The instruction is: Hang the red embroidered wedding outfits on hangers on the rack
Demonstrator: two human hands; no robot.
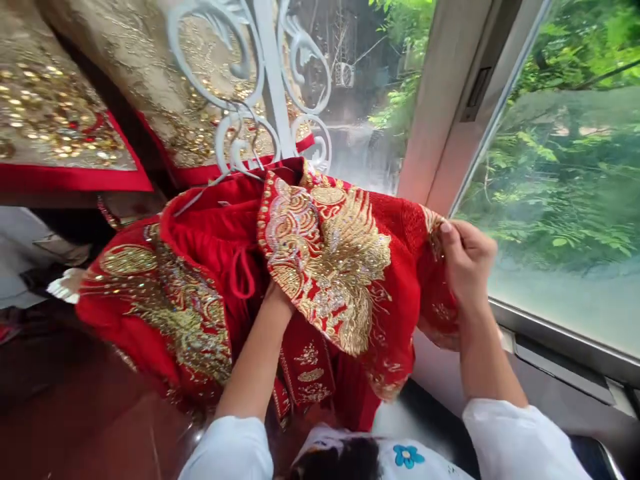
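Observation:
A red jacket (pixel 405 267) with gold embroidery and sparkling beadwork hangs open on a hanger (pixel 193 202). My left hand reaches inside its right-hand front panel; only the wrist (pixel 280 300) shows at the panel's edge, and the fingers are hidden behind the cloth. Out at the jacket's right side, my right hand (pixel 467 253) pinches the red fabric at the sleeve between thumb and fingers. Red pleated cloth with a ribbon loop (pixel 243 273) hangs inside the jacket, and a red embroidered strip (pixel 311 373) drops below my left forearm.
White scrolled metalwork (pixel 273 73) rises behind the hanger. A window frame (pixel 445 93) with glass stands close on the right, with green leaves outside. Gold-sequined panels with red edging (pixel 65 179) fill the upper left. A dark reddish floor (pixel 100 407) lies below.

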